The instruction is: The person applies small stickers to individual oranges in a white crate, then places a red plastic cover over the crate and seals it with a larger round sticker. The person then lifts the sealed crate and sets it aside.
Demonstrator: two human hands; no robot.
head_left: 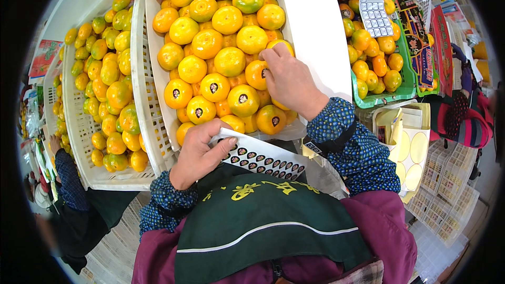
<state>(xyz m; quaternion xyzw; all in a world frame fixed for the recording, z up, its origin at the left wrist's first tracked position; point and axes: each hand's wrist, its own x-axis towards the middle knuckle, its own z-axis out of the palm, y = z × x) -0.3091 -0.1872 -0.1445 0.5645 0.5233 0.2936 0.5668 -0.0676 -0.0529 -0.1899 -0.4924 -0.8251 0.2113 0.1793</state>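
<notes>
My left hand (pixel 197 153) grips the edge of a white sheet of small dark oval stickers (pixel 260 161) between thumb and fingers, just below a white box (pixel 152 47) of mandarins. Over the right side of that box is my right hand (pixel 294 81). Its fingers are bent and pressed together against the fruit; whatever they pinch is hidden. One mandarin (pixel 255 76) beside those fingers bears a dark sticker. Several mandarins in the nearer rows, such as one in front (pixel 243 106), carry the same sticker, while the farther rows show none.
To the left stands a white plastic crate (pixel 138 63) of greenish mandarins, with a co-worker's hand (pixel 54 144) beyond it. A green crate (pixel 379 100) of mandarins is at the right. Below it lie sheets of large pale oval labels (pixel 415 150) and stacked clear trays (pixel 444 179).
</notes>
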